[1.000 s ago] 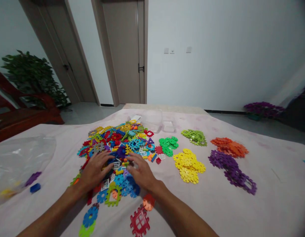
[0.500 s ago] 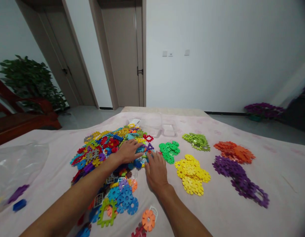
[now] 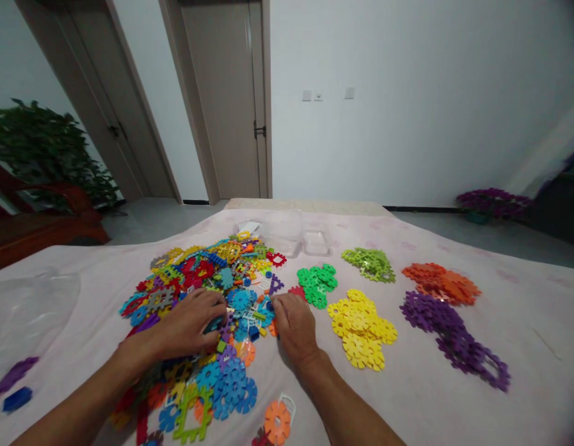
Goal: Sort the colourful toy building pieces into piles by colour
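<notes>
My left hand (image 3: 198, 322) rests on a mixed pile of plastic building pieces (image 3: 166, 297), its fingers curled down over dark teal and blue pieces. What it grips is mostly hidden under the palm. At the pile's right edge, my right hand (image 3: 295, 327) has its fingers bent inward against small blue pieces; its fingertips are partly hidden. Between the hands lie a light-blue snowflake disc (image 3: 241, 300) and a small dark-blue block (image 3: 253, 333). Closer to me are a cluster of blue discs (image 3: 231, 384) and a lime square frame (image 3: 194, 414).
Sorted piles lie to the right: green discs (image 3: 317, 285), yellow discs (image 3: 361, 328), lime pieces (image 3: 369, 264), orange pieces (image 3: 440, 284) and purple pieces (image 3: 447, 331). Clear plastic boxes (image 3: 315, 242) stand behind. A transparent bag (image 3: 31, 316) lies left. An orange disc (image 3: 277, 422) is in front.
My left hand has drawn back to the left and its fingers have curled, uncovering blue pieces in the middle. My right hand stays near the same spot with its fingers now bent.
</notes>
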The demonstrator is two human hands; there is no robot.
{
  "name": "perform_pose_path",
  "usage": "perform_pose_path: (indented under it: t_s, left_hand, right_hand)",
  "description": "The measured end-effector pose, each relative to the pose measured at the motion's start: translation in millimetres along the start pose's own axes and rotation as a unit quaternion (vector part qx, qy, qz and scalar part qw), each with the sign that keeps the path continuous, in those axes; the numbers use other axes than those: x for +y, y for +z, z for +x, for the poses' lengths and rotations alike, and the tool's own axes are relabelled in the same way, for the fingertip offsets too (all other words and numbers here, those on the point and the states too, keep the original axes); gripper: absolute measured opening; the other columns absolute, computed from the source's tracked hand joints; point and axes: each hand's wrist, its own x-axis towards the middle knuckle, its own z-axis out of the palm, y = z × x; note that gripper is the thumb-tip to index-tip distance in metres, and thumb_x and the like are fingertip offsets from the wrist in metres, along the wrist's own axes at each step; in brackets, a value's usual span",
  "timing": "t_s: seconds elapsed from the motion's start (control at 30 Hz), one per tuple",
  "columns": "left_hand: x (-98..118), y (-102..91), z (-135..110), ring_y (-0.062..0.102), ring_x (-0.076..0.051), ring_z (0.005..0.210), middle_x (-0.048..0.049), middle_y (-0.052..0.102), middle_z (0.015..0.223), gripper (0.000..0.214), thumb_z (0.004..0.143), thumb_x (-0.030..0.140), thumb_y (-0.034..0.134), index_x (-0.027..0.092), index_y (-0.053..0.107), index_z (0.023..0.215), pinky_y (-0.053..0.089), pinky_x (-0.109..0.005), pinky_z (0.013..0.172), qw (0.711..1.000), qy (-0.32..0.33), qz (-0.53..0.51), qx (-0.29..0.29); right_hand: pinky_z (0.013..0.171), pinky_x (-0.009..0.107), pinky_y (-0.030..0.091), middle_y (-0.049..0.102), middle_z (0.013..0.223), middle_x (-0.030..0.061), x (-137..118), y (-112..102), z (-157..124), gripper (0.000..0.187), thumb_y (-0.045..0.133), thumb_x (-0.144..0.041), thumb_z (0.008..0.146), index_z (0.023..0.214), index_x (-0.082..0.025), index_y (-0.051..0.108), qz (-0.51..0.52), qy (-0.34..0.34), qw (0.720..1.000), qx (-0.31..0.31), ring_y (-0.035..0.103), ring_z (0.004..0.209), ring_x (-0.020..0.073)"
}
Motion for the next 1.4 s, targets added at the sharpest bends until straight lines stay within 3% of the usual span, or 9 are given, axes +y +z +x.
perform_pose_path:
  t_s: [0.17,0.27,0.43,0.57,0.7,0.87,1.13,1.27,1.4]
  left_hand:
    - [-22.0,-10.9,-23.7,0.064,-0.022,0.086,-0.0018,0.072,0.09,0.026,0.09,0.043,0.053,0.026,0.071,0.082,0.048,-0.03,0.081,0.986,-0.102,-0.126,-0.026]
    - [-41.6,-12.9,-32.8,0.062,-0.02,0.072,-0.001,0.068,0.074,0.047,0.092,0.058,0.046,0.023,0.066,0.07,0.046,-0.028,0.067,0.961,-0.206,-0.185,0.024]
    - [-72.1,-5.0,-38.9,0.068,-0.025,0.094,-0.0028,0.077,0.097,0.053,0.09,0.066,0.045,0.022,0.076,0.093,0.052,-0.032,0.084,0.902,-0.322,-0.227,0.174]
    - [-88.4,14.2,-26.3,0.064,-0.028,0.12,-0.0084,0.071,0.13,0.061,0.092,0.063,0.042,0.02,0.072,0.123,0.047,-0.038,0.105,0.928,-0.298,-0.142,0.173]
    - [-75.2,28.0,-12.1,0.051,-0.033,0.138,-0.0138,0.058,0.149,0.066,0.094,0.064,0.042,0.025,0.061,0.144,0.035,-0.051,0.115,0.953,-0.285,-0.027,0.095]
    - [-26.0,34.4,-2.4,0.05,-0.038,0.138,-0.0173,0.054,0.151,0.064,0.098,0.064,0.038,0.03,0.058,0.148,0.037,-0.057,0.111,0.962,-0.265,0.034,0.062]
    - [46.6,31.8,19.9,0.039,-0.034,0.149,-0.0081,0.041,0.164,0.069,0.096,0.069,0.038,0.032,0.052,0.152,0.028,-0.053,0.121,0.98,-0.165,-0.106,0.019]
    - [36.6,18.8,29.6,0.055,-0.023,0.136,-0.0039,0.06,0.148,0.06,0.101,0.063,0.032,0.029,0.067,0.136,0.039,-0.036,0.116,0.964,-0.122,-0.224,0.073]
    - [-13.2,14.3,34.3,0.059,-0.026,0.13,-0.0102,0.066,0.139,0.059,0.102,0.054,0.029,0.022,0.069,0.132,0.041,-0.039,0.112,0.943,-0.257,-0.143,0.155]
  right_hand:
    - [0.105,0.044,0.042,0.072,0.122,0.0084,3.5,8.7,26.3,0.031,0.051,-0.02,0.097,0.121,-0.023,0.071,-0.042,-0.01,0.999,-0.012,0.06,0.116,0.0267]
    - [0.108,0.045,0.042,0.067,0.134,0.0095,-0.2,18.3,38.2,0.035,0.058,-0.022,0.095,0.128,-0.025,0.069,-0.082,-0.033,0.994,-0.069,0.056,0.125,0.0283]
    - [0.114,0.044,0.036,0.073,0.126,0.0038,-6.5,20.4,32.9,0.031,0.058,-0.034,0.099,0.127,-0.029,0.069,-0.047,-0.146,0.971,-0.184,0.055,0.129,0.0257]
    - [0.106,0.038,0.041,0.077,0.11,0.0034,-2.3,8.9,23.6,0.026,0.052,-0.034,0.101,0.103,-0.026,0.076,0.034,-0.136,0.971,-0.195,0.062,0.118,0.0228]
    - [0.09,0.033,0.047,0.075,0.093,0.0048,4.5,2.2,22.9,0.034,0.045,-0.032,0.101,0.087,-0.021,0.074,0.108,-0.048,0.985,-0.124,0.066,0.094,0.0203]
    - [0.095,0.036,0.047,0.075,0.103,0.0073,10.1,7.3,26.9,0.032,0.047,-0.036,0.1,0.095,-0.02,0.075,0.152,-0.018,0.986,-0.066,0.066,0.102,0.0225]
    - [0.089,0.036,0.049,0.075,0.097,0.0078,20.5,12.4,28.8,0.036,0.048,-0.043,0.1,0.092,-0.02,0.076,0.209,0.03,0.977,-0.007,0.067,0.096,0.0238]
    - [0.09,0.037,0.049,0.075,0.097,0.0081,22.7,11.3,29.5,0.038,0.048,-0.045,0.099,0.092,-0.021,0.076,0.217,0.047,0.975,0.004,0.067,0.096,0.0247]
    - [0.091,0.038,0.048,0.075,0.098,0.0087,23.5,11.6,30.8,0.039,0.05,-0.047,0.098,0.092,-0.02,0.077,0.228,0.071,0.971,0.007,0.067,0.097,0.0254]
